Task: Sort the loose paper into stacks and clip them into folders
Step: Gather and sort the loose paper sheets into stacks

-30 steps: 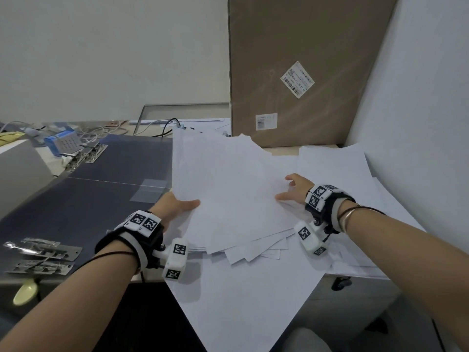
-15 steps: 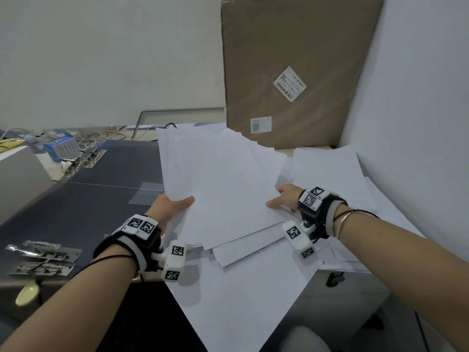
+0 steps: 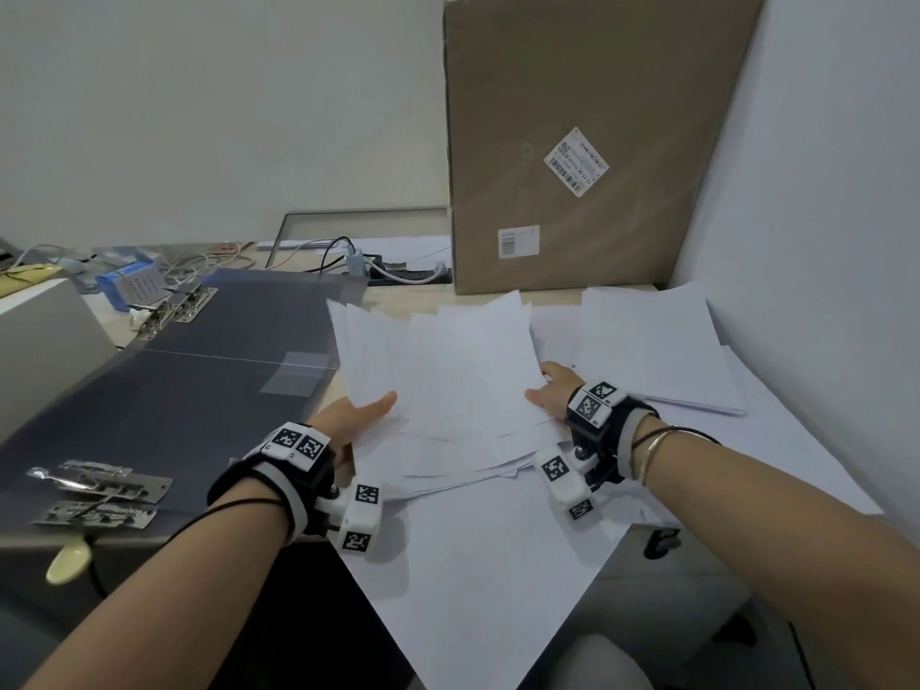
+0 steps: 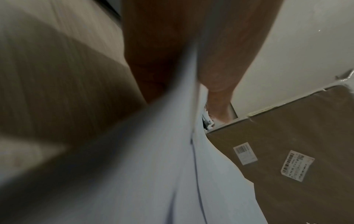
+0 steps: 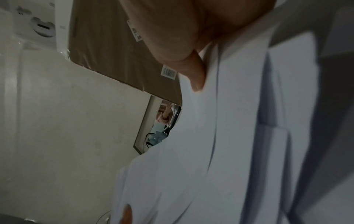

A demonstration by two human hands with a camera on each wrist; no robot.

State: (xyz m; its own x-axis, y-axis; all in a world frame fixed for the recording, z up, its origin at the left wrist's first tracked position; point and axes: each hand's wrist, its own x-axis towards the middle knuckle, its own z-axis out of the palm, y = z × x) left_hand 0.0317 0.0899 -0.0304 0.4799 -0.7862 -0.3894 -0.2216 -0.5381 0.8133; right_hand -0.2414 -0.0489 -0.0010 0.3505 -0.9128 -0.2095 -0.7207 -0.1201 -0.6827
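Note:
A loose bundle of white sheets (image 3: pixel 443 371) is held up off the desk between both hands, its edges uneven. My left hand (image 3: pixel 356 415) grips its left edge, thumb on top and fingers underneath; the left wrist view shows that thumb (image 4: pixel 216 75) over the paper (image 4: pixel 172 166). My right hand (image 3: pixel 550 390) pinches the right edge, its thumb (image 5: pixel 195 72) pressed on the top sheet (image 5: pixel 220 136). More sheets (image 3: pixel 473 555) lie spread on the desk under the bundle. A dark open folder (image 3: pixel 164 395) lies flat to the left, with metal clips (image 3: pixel 99 483) on it.
A tall cardboard box (image 3: pixel 587 141) leans against the back wall. Another paper stack (image 3: pixel 657 351) lies at the right by the white wall. More metal clips (image 3: pixel 174 311), a blue box (image 3: pixel 132 286) and cables sit at the back left. A power strip (image 3: pixel 408 273) lies behind the papers.
Both hands have drawn the sheets together into a narrower bundle and lifted it slightly. The right hand moved left toward the left hand.

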